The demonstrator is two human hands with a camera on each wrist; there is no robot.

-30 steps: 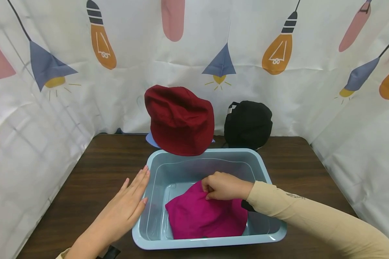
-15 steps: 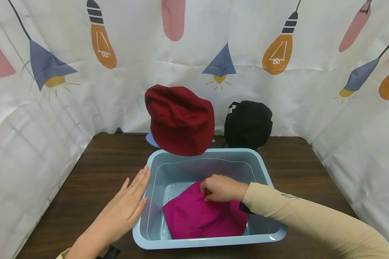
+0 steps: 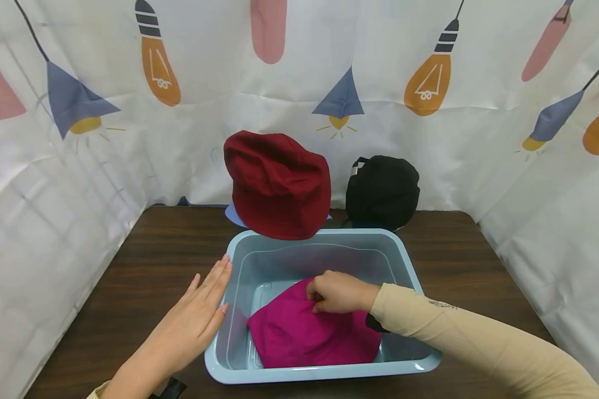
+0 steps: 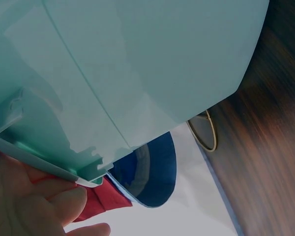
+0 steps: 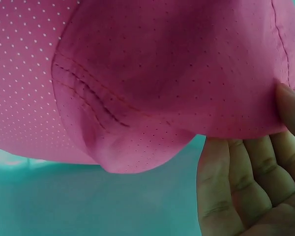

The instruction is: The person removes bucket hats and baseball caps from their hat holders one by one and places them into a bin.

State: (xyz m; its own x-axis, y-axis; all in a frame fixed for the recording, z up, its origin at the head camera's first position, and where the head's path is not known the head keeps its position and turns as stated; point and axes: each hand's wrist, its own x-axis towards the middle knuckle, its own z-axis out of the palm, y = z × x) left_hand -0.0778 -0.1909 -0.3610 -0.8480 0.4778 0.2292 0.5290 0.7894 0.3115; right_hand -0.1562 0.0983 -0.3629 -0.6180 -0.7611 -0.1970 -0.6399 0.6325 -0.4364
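Note:
A magenta hat of thin fabric dotted with small holes lies inside a light blue plastic bin. My right hand reaches into the bin and pinches the hat's edge between thumb and fingers. In the right wrist view the hat droops in folds, its stitched seams showing, and the fingers lie behind the fabric with the thumb in front. My left hand rests with straight fingers along the bin's left rim; the left wrist view has its fingers right at the rim.
Behind the bin a dark red hat overlaps its far rim, with part of a blue hat beneath. Right of it sits a black cap. The dark wooden table backs onto a white printed curtain.
My right hand has shifted slightly left and toward me, and the magenta hat's left edge has moved left with it. The left hand stays at the rim.

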